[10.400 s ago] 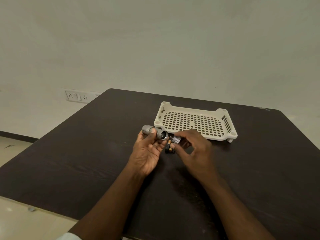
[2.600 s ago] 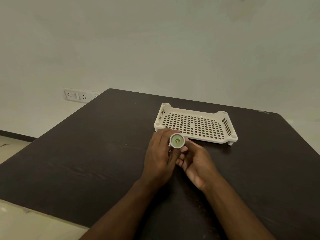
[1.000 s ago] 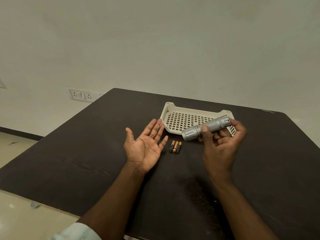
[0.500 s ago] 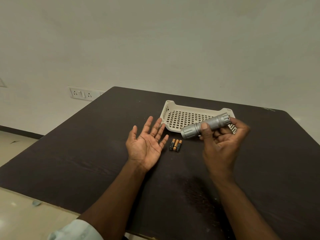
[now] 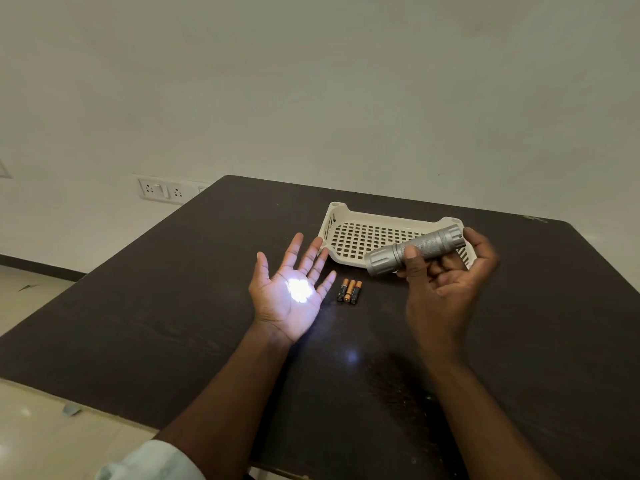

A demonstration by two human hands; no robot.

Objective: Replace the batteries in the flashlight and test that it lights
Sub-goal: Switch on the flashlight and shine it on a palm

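Observation:
My right hand holds the silver flashlight level above the table, its head pointing left, my thumb across the barrel. The flashlight is lit: a bright white spot falls on the palm of my left hand, which lies palm up with fingers spread, holding nothing. Three small batteries with orange and black wraps lie side by side on the dark table, between my two hands.
A cream slotted plastic tray stands behind the hands, partly hidden by the flashlight. A wall socket plate sits on the wall at the left. The table's near-left edge drops to a light floor.
The flashlight has come on: a bright spot now lights my left palm, which was dark half a second ago. Both hands have stayed nearly in place.

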